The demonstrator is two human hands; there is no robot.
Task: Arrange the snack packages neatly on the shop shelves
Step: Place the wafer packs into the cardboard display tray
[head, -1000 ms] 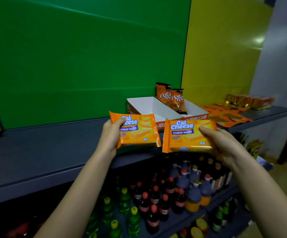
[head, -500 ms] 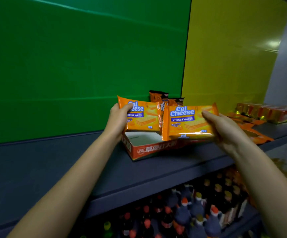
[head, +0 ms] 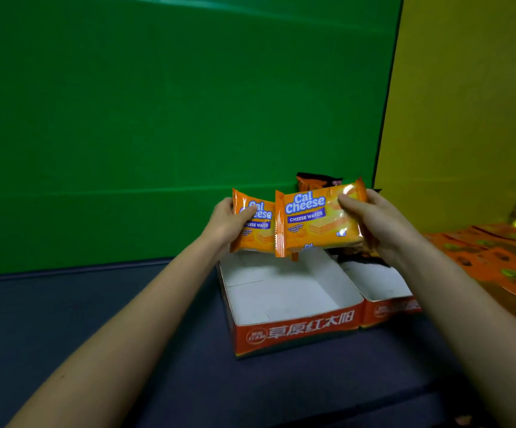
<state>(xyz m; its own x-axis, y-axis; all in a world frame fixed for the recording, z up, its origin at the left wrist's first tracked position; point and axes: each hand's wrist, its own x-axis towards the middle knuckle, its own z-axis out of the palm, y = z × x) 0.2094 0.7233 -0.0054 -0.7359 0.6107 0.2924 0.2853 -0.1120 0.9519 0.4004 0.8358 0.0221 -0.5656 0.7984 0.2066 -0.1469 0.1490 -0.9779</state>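
Observation:
My left hand grips an orange Cal Cheese wafer pack by its left edge. My right hand holds a second Cal Cheese pack by its right side, with at least one more pack behind it. The right pack overlaps the left one in front. Both are held upright above the far end of an open red-and-white cardboard tray that stands on the dark blue shelf. The tray's white inside holds nothing that I can see.
A second open tray stands against the first on the right, with dark orange snack bags upright at its back. Flat orange packets cover the shelf to the right. Green and yellow panels back the shelf.
Both hands have carried the packs forward and together over the left tray; the right pack now overlaps the left one. The view has moved closer, and the bottles below are out of sight.

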